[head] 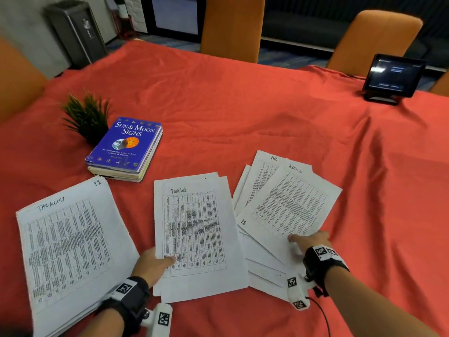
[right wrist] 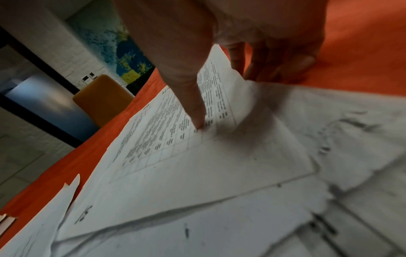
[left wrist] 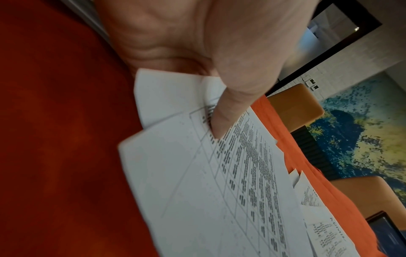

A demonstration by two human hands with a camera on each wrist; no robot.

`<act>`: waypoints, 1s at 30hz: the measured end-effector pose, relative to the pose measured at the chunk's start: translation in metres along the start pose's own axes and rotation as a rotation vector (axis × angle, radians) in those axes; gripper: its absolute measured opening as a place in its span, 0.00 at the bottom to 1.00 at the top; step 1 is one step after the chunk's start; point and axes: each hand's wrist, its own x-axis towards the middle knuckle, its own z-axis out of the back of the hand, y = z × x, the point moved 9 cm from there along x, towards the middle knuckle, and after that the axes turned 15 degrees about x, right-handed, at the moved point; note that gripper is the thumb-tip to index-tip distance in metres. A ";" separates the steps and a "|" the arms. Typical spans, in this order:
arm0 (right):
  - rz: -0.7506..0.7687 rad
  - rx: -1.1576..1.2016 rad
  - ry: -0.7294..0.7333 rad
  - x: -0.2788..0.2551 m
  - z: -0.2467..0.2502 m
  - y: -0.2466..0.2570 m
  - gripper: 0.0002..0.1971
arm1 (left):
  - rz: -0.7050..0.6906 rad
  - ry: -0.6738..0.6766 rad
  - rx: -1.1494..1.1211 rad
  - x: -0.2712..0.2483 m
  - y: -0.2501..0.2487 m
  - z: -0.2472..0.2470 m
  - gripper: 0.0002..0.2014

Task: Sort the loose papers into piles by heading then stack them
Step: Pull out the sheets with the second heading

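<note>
The thumb [left wrist: 222, 120] of the left hand [head: 151, 265] is pressed onto the printed face of the "Task list" sheet [head: 196, 234], with the other fingers hidden under the paper, so the sheet is pinched at its lower left edge. It is seen at the bottom centre of the head view, over at least one more sheet. The thumb [right wrist: 193, 104] of the right hand [head: 313, 242] is laid on the "ADMIN" sheet [head: 291, 203], while its fingers [right wrist: 274, 64] are tucked beneath the lifted right edge; this sheet is also pinched. It tops a fanned spread of papers [head: 264, 266] at lower right. A thick "Task list" pile [head: 68, 244] is seen at lower left. A stack of books [head: 126, 149] and a small plant [head: 85, 117] are placed on the red tablecloth [head: 243, 105] at centre left, a tablet [head: 393, 76] at upper right.
</note>
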 end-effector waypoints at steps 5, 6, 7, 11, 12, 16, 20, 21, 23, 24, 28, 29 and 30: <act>0.028 0.164 -0.013 0.008 0.003 0.001 0.24 | 0.018 0.010 -0.008 0.001 0.004 -0.001 0.12; 0.074 0.180 -0.050 0.009 0.009 0.003 0.18 | 0.020 0.010 -0.010 0.002 0.004 -0.002 0.12; 0.124 0.194 -0.093 0.009 0.016 0.007 0.14 | 0.020 0.009 -0.014 0.002 0.005 -0.002 0.12; 0.271 0.323 -0.192 0.008 0.034 0.024 0.08 | 0.014 -0.006 -0.029 0.000 0.002 -0.002 0.09; 0.299 0.388 -0.192 0.008 0.036 0.028 0.09 | 0.017 -0.012 -0.032 0.001 0.002 -0.002 0.08; 0.310 0.643 -0.051 0.007 0.028 0.039 0.12 | 0.056 -0.023 -0.020 0.004 0.009 0.000 0.07; 0.273 0.714 0.201 0.003 -0.010 0.040 0.10 | 0.066 -0.020 -0.026 0.006 0.009 0.000 0.09; 0.288 0.675 0.254 -0.004 -0.021 0.042 0.11 | 0.068 -0.022 -0.028 0.006 0.008 0.001 0.10; 0.363 0.606 0.267 -0.021 -0.033 0.051 0.10 | 0.080 -0.027 -0.035 0.005 0.006 0.001 0.12; 0.418 0.599 0.213 -0.028 -0.029 0.056 0.08 | 0.085 -0.026 -0.032 0.004 0.005 0.002 0.13; 0.592 0.707 -0.070 -0.036 0.016 0.080 0.15 | 0.089 -0.014 -0.039 -0.001 0.003 0.003 0.14; 0.605 0.726 -0.096 -0.035 0.026 0.085 0.14 | 0.092 -0.016 -0.045 -0.002 0.005 0.003 0.15; 0.592 0.757 -0.093 -0.029 0.032 0.088 0.12 | 0.093 -0.018 -0.042 -0.003 0.005 0.004 0.15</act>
